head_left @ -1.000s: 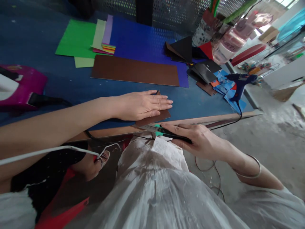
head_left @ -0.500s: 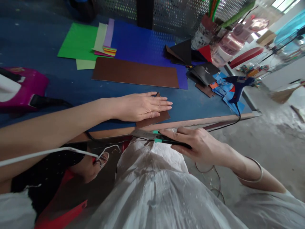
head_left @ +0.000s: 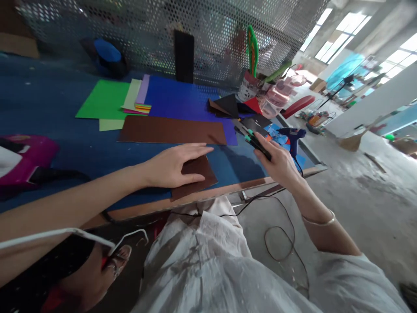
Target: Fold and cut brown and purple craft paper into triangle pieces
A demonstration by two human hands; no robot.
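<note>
My left hand (head_left: 172, 164) lies flat, fingers stretched, on a small brown paper piece (head_left: 195, 176) at the near edge of the blue table (head_left: 65, 143). My right hand (head_left: 275, 158) is raised over the table's right side, closed around scissors (head_left: 252, 141) with teal and black handles, blades pointing left and away. A long brown sheet (head_left: 172, 130) lies just beyond my left hand.
Green, pale and dark blue paper sheets (head_left: 107, 100) lie further back before a perforated metal screen (head_left: 163, 34). Dark and red cut scraps (head_left: 234, 106), containers (head_left: 276, 93) and a blue glue gun (head_left: 291, 134) crowd the right. A magenta object (head_left: 26, 158) sits left. A cable (head_left: 276, 226) hangs below.
My right hand lifted the scissors from the table's front edge up and right over the tabletop. My head view rose. My left hand stayed on the brown piece.
</note>
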